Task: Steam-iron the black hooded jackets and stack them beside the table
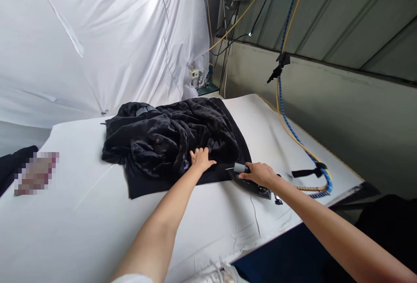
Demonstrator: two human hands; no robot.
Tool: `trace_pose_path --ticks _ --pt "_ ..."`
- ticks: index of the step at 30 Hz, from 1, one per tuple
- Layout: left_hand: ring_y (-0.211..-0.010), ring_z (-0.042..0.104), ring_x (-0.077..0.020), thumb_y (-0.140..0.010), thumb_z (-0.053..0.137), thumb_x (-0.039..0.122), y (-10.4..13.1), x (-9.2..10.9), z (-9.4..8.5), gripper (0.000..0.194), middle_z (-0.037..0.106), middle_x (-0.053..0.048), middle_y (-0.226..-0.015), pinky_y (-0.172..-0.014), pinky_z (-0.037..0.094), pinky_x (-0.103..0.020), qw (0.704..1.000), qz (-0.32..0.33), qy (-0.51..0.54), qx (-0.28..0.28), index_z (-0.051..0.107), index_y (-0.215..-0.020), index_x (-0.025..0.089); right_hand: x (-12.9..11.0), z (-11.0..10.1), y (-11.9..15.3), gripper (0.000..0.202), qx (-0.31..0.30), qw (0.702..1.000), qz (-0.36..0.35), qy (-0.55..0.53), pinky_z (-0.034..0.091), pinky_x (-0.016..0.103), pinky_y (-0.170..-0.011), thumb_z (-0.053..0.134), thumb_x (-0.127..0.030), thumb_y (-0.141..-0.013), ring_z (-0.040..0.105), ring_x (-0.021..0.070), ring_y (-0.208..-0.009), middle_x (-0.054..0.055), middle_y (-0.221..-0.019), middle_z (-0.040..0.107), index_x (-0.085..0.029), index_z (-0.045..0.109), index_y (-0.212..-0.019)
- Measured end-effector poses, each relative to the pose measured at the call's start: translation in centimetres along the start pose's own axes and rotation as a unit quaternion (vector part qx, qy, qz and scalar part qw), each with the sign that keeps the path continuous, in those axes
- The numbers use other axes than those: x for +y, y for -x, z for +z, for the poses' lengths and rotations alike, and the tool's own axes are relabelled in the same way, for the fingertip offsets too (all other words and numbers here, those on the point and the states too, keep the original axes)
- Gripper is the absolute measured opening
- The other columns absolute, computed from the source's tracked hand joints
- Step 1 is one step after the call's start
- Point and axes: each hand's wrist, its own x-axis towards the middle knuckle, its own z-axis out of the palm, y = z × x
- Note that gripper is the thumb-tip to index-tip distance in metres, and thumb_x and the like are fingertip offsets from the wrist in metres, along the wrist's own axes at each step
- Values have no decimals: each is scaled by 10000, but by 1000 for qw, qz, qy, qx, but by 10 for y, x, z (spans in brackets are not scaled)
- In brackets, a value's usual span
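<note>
Big white padded surface (81, 213) with a rumpled black garment (169, 139) bunched in the middle, its near edge lying flat. The left hand (201, 159) rests on that flat part, fingers spread open. The right hand (260, 174) has its fingers wrapped around the handle of the iron (252, 185), sitting at the garment's right corner.

Your white padded table (81, 213), a crumpled black garment (169, 141) at its middle, your iron (250, 183) on the garment's near right edge, blue and yellow hoses (306, 152) along the right side.
</note>
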Motion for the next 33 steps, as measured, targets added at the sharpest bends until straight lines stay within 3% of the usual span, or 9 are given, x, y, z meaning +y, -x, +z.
trace_pose_path --ticks 2,4,9,16,25,33 --pt "-1033 532 -246 -789 532 375 -7 -3 9 261 644 -81 -989 -938 283 -437 999 -13 6 -34 561 -989 209 -11 2 -4 550 -2 1000 -16 12 408 335 -688 493 -671 -683 595 283 -881 86 -869 654 -240 587 -1010" --pt "-956 582 -217 -832 469 287 -11 -12 13 166 662 -69 -910 -898 330 -385 998 -43 24 -31 568 -933 200 -17 3 -9 532 -2 1000 -1 8 411 335 -685 487 -656 -699 596 280 -882 91 -898 652 -236 586 -1010" --pt "-873 619 -204 -862 423 272 -6 -30 13 186 655 -111 -895 -753 406 -285 992 -90 76 53 551 -932 158 -11 7 -15 561 1 996 76 -39 419 328 -667 417 -691 -722 600 267 -866 92 -900 647 -228 585 -990" --pt "-809 624 -196 -867 424 276 4 -31 17 171 651 -91 -817 -677 412 -258 982 -96 111 122 548 -898 162 18 7 -17 550 -3 990 133 -40 430 335 -653 417 -706 -706 596 268 -871 86 -916 642 -234 602 -921" --pt "-814 620 -189 -878 409 293 10 -32 21 171 655 -75 -825 -675 398 -245 981 -99 116 124 531 -881 173 21 4 -9 519 3 996 78 -30 418 322 -662 461 -679 -697 597 260 -860 71 -865 645 -252 601 -957" --pt "-856 611 -185 -879 414 289 11 -31 17 168 659 -74 -871 -719 395 -249 981 -122 120 94 540 -909 182 42 2 -25 577 14 990 122 -64 434 344 -690 424 -717 -692 591 272 -897 81 -930 643 -236 612 -948"
